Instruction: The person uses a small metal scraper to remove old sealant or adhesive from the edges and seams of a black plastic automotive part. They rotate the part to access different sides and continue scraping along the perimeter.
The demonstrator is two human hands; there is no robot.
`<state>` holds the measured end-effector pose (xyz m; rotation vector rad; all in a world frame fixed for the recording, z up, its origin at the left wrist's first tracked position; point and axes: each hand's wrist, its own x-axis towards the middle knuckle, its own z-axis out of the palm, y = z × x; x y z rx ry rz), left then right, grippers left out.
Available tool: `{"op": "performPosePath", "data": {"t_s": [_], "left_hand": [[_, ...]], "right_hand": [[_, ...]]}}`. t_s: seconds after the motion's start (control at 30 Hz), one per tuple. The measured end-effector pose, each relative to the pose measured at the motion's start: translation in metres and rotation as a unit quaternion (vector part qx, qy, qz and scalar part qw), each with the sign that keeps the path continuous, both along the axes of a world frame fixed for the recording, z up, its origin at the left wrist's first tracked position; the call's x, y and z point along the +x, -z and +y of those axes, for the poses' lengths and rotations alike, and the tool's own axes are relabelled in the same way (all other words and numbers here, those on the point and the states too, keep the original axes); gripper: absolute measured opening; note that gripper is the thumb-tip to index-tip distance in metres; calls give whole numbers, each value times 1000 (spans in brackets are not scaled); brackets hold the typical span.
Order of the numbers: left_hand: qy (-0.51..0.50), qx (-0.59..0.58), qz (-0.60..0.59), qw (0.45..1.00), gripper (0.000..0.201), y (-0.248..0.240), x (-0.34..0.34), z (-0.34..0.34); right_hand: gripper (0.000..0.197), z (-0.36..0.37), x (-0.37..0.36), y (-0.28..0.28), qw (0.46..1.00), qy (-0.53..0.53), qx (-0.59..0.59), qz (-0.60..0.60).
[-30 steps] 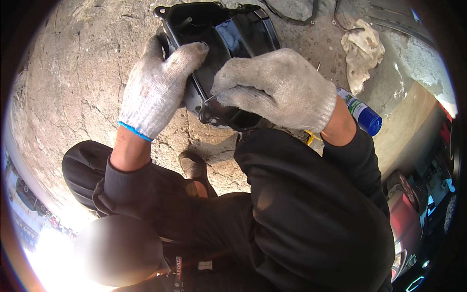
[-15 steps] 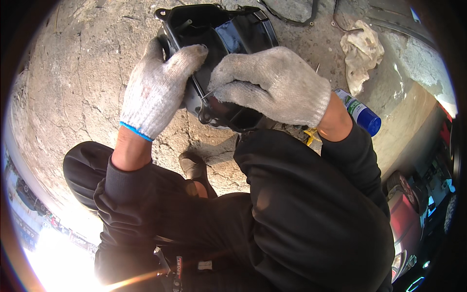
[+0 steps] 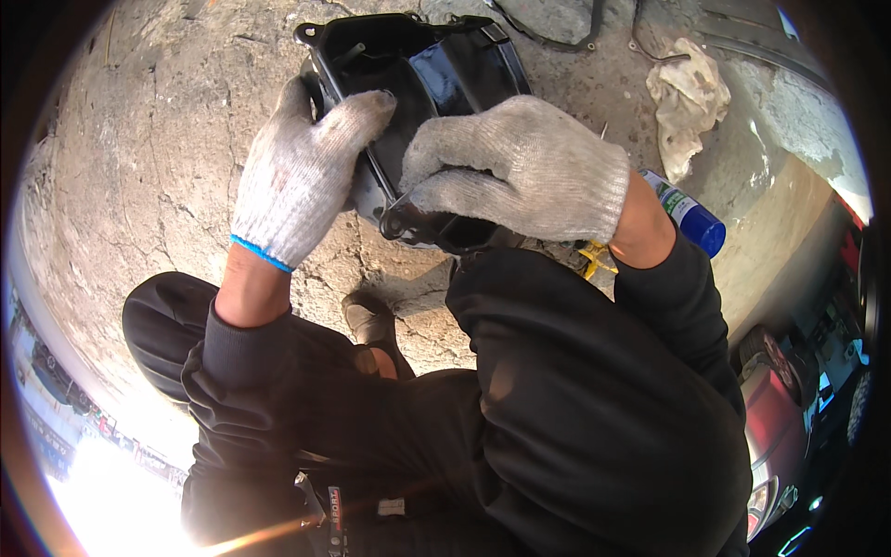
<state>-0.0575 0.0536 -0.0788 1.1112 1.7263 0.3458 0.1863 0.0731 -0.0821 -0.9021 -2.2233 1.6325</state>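
A glossy black hollow cover with a raised rim and bolt lugs is tilted in front of my knee. My left hand, in a white knit glove with a blue cuff, is closed on its left edge, thumb over the rim and fingers behind. Also gloved, my right hand is pinched close to the same rim, just above the lower lug. A thin shiny tip pokes out by its fingertips. The rest of that piece is hidden, so I cannot tell its kind.
A crumpled pale rag lies on the rough concrete at the right. Below it, a can with a blue cap lies beside my right wrist. A thin dark gasket-like strip rests beyond the cover. Something yellow shows under my right wrist.
My right hand has slid slightly down along the rim, and the thin tip now shows lower, nearer the lug. The cover has shifted a touch downward; my left hand keeps its hold.
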Motion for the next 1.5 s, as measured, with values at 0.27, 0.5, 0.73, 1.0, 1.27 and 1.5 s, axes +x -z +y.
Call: {"op": "performPosePath", "data": {"t_s": [0.27,0.5,0.73,1.0,1.27,1.5], "left_hand": [[3,11,6,1000,79,-1,0,-1],[-6,10,-5,1000,79,1,0,0],[-3,1,7,1000,78,2,-2,0],[-10,1,-8,1000,79,3,-3,0],[-16,18,-17,1000,78,4,-1,1],[-20,-7,-19,1000,79,-1,0,2]], "right_hand": [[21,-2,3,5,1000,-21,-7,14],[18,-6,8,2,1000,-26,-5,-1],[16,-9,6,8,998,-4,63,23],[19,-9,9,-4,984,-13,179,-2],[22,-9,7,-13,970,-31,241,-21],[24,-9,10,-10,974,-50,220,-22]]}}
